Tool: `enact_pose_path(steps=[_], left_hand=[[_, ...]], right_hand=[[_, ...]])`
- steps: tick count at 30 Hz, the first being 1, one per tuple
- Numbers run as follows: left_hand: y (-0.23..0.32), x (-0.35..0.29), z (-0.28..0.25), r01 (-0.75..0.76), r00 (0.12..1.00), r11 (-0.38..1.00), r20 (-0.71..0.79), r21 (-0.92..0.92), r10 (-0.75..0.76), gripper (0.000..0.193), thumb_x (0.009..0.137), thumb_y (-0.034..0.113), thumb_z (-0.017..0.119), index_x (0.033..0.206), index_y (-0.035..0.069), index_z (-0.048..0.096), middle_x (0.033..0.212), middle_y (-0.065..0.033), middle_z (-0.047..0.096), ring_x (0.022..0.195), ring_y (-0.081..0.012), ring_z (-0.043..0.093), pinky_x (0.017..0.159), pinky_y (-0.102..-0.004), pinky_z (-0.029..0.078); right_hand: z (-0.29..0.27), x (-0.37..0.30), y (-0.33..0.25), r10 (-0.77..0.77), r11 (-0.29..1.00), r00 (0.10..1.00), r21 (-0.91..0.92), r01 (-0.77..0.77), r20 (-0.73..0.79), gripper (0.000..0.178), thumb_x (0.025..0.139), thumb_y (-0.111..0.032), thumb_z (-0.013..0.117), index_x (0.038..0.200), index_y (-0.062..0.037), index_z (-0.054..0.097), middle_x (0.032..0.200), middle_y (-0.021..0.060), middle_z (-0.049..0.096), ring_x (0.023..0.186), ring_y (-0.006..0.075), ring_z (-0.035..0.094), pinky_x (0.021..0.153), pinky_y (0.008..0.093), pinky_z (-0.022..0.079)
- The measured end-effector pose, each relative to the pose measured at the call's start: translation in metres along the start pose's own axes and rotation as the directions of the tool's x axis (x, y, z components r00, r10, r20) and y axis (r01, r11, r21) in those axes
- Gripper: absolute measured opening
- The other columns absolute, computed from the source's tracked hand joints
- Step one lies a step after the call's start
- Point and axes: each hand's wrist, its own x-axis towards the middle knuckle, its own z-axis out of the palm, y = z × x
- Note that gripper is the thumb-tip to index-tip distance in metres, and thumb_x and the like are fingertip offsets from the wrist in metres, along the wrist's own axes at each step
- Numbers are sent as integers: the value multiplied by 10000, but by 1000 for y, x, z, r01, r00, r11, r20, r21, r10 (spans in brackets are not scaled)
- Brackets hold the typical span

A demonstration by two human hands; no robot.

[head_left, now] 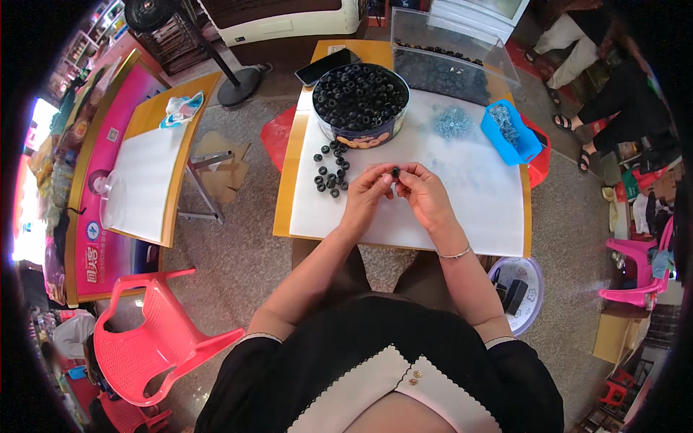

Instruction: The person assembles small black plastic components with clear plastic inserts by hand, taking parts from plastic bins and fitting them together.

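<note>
Over the near middle of a white-topped table (462,216), my left hand (366,195) and my right hand (427,200) meet fingertip to fingertip. Between them they pinch a small black ring-like part (395,173). Several similar black parts (331,174) lie loose to the left of my left hand. Behind these stands a round tin (368,137) heaped with black parts (359,95). Beyond my right hand, a pile of small clear bluish pieces (453,123) rests on the white surface. A blue bin (521,149) at the right holds more such pieces (503,124).
A clear box (440,72) with dark parts inside is at the table's back right. Left of it lies a phone (327,67). A purple-white basin (533,278) sits below the right edge. A pink chair (148,335) and another table (148,180) are left. People stand at far right.
</note>
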Motion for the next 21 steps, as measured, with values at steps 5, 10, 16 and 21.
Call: enact_pose_path(steps=[5,10,16,21], left_hand=[[1,-1,-3,28,1000,999,-2,39,-28,232,855,91,609,1072,8,603,984,-16,543,732,-86,526,664,-215,447],[1,-1,0,24,999,998,-26,63,-23,235,847,83,611,1072,20,583,907,-5,589,758,-84,526,663,-220,435],[-1,-2,4,-21,999,985,-40,171,29,214,836,74,630,1039,18,591,891,2,598,747,-71,525,648,-210,435],[1,-3,7,-25,999,973,-32,231,33,188,838,79,631,1010,13,593,893,-6,600,742,-79,528,659,-206,439]], right_hand=[[2,-4,2,4,1000,1000,-20,-4,-5,115,842,-93,603,936,-29,587,801,15,590,686,97,522,645,227,430],[12,-15,-6,-238,922,968,-332,201,-74,139,844,-92,579,955,-10,591,824,16,596,730,84,529,677,224,443],[7,-16,-5,-239,896,971,-390,212,-19,171,844,-94,569,985,-3,603,861,21,611,753,85,544,702,224,452],[2,-17,-8,-212,901,976,-396,177,-45,175,843,-97,570,984,-3,614,861,20,616,762,86,550,708,225,456]])
